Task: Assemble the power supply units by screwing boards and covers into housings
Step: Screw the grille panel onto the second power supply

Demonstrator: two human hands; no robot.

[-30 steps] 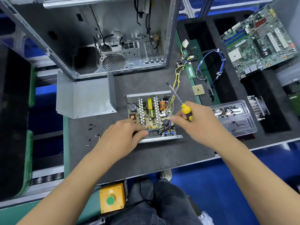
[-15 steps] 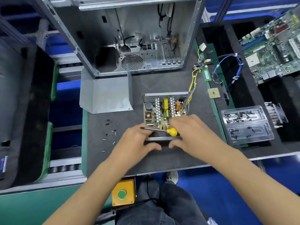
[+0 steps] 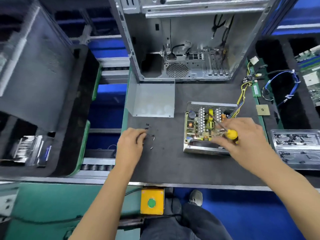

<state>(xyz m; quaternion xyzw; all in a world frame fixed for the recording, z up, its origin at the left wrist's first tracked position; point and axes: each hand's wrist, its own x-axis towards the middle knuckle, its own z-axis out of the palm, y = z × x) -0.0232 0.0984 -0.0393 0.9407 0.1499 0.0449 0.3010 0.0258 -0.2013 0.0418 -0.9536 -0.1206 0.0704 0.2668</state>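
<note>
1. An electronics assembly workshop is shown, laid out as a production line.
2. A bench (image 3: 173, 167) covered with a dark mat fills the centre of the frame.
3. A stripped metal computer case (image 3: 187, 49) is seen at the top centre.
4. Conveyor rollers (image 3: 97, 167) are visible at the lower left.
5. A yellow button box (image 3: 152, 201) is mounted below the bench edge.
6. Motherboards (image 3: 310, 75) are stored in foam trays at the upper right.
</note>
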